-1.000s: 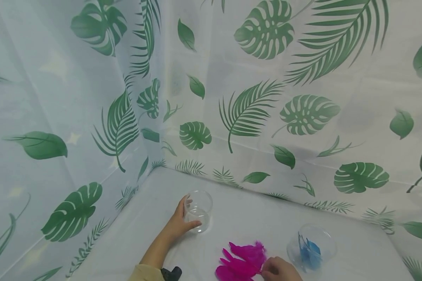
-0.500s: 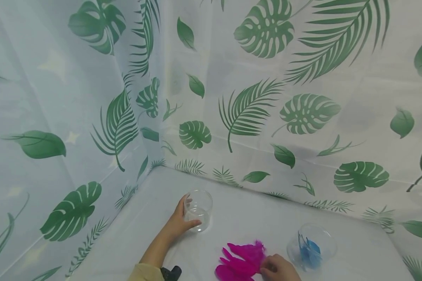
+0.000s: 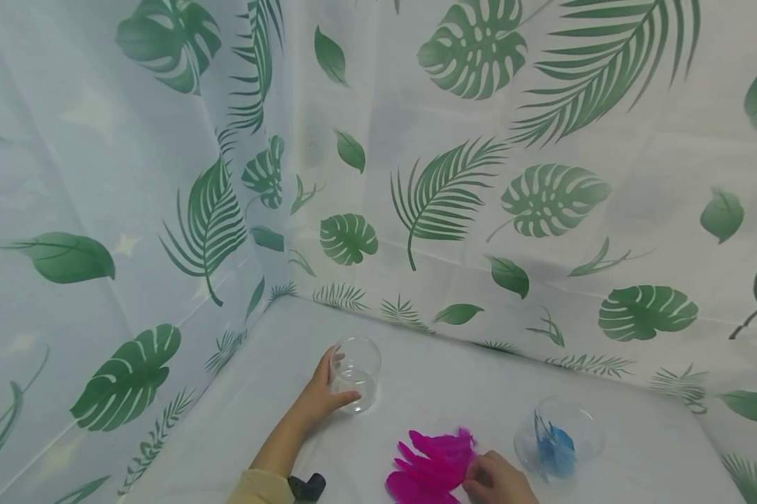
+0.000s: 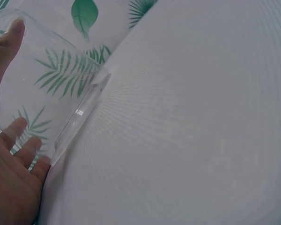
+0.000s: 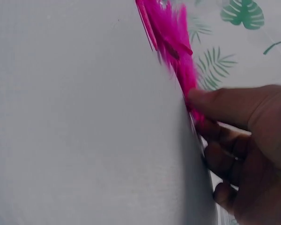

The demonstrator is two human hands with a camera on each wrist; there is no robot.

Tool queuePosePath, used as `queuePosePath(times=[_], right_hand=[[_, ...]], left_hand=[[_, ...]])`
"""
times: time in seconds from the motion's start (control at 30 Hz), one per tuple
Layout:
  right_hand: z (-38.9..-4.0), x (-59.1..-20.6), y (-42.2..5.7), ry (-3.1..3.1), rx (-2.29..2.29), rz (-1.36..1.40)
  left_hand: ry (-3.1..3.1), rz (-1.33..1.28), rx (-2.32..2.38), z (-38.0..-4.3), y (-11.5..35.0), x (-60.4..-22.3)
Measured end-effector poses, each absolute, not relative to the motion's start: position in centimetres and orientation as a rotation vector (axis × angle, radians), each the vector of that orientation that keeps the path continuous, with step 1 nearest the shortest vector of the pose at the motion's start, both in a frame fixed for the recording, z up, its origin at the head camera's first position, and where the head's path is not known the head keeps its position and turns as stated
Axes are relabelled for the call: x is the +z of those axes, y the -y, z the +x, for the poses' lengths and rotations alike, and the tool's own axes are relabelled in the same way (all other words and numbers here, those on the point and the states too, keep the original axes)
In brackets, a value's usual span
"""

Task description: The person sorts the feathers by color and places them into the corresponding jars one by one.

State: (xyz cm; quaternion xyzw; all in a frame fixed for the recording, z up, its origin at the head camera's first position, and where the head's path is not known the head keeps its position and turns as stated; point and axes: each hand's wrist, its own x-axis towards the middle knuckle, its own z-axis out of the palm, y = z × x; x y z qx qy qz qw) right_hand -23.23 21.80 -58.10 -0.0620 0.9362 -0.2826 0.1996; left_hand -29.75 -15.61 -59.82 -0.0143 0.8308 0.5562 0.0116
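Nearest, the right grip pinches the right edge of the magenta feathers, heaped on the worktop; how many it holds cannot be told. Right of it stands a clear container with blue contents. Farther off, the left grip clasps a clear cup resting on the worktop. Step in hand, as judged: securing a feather. Next move calls for a firm pinch and gentle lift, the neighbouring feathers left undisturbed.
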Motion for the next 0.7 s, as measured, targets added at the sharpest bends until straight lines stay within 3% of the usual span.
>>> queuePosePath(times=[0.23, 0.7], right_hand=[[-23.0, -57.6, -22.6, -2.722, -0.832, -0.274], [-23.2, -55.6, -22.9, -2.665, -1.183, 0.207]], left_hand=[[-2.598, -0.045, 1.73, -29.8, 15.8, -60.1], [-2.589, -0.03, 1.75, -29.7, 15.8, -60.1]])
